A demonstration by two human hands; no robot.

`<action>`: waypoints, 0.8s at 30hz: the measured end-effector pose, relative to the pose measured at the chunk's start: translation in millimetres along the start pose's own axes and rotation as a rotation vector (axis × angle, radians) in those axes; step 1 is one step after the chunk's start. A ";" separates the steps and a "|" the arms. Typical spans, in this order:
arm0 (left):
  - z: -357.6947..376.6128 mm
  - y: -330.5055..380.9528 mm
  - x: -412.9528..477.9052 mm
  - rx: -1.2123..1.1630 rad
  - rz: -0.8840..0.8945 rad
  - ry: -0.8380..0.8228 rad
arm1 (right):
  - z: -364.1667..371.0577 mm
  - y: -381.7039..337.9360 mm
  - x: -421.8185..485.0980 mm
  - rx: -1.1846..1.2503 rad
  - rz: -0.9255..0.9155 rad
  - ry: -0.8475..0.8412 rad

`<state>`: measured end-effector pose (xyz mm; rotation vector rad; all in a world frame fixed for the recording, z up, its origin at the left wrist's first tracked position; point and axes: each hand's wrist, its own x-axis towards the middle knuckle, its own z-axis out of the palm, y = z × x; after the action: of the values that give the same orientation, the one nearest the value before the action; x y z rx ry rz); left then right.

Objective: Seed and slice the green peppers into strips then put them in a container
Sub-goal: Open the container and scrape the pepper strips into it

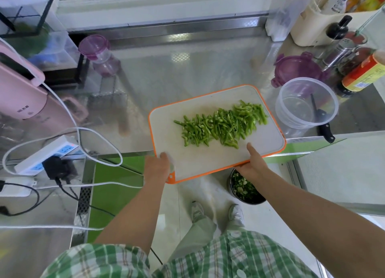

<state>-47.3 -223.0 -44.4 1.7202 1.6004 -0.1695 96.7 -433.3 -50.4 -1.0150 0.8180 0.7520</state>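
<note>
A white cutting board with an orange rim point(268, 144) juts out over the counter's front edge. A long pile of green pepper strips point(223, 123) lies across its middle. My left hand point(157, 166) grips the board's near left corner, thumb on top. My right hand point(253, 163) holds the near edge from below, its thumb pressed on the board's surface. A clear round plastic container point(306, 104) stands to the right of the board. A black-handled knife point(321, 123) lies behind and beside that container.
A purple lid point(295, 68) lies behind the container, with bottles and jars point(362, 73) at the far right. A metal bowl of pepper scraps point(245, 189) sits on the floor under my right hand. A power strip with cables point(45, 152) and a pink appliance point(27, 94) occupy the left.
</note>
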 end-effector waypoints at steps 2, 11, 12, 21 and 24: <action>-4.8 0.9 3.8 0.011 -0.005 -0.010 | 3.5 4.1 1.1 0.035 -0.039 0.041; -8.5 31.4 14.7 0.166 0.334 0.121 | 5.5 14.6 2.1 0.113 -0.160 0.062; -7.8 35.9 19.5 0.207 0.365 0.124 | 5.0 14.7 1.6 0.111 -0.175 0.064; -10.5 77.0 60.7 0.413 0.421 0.050 | -8.9 12.3 5.8 0.053 -0.224 -0.034; -9.5 79.4 71.4 0.512 0.448 0.100 | -6.4 12.5 11.9 0.042 -0.230 -0.074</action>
<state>34.7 -154.1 -44.1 2.4710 1.2602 -0.2918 90.5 -433.0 -67.8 -1.0174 0.6381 0.5703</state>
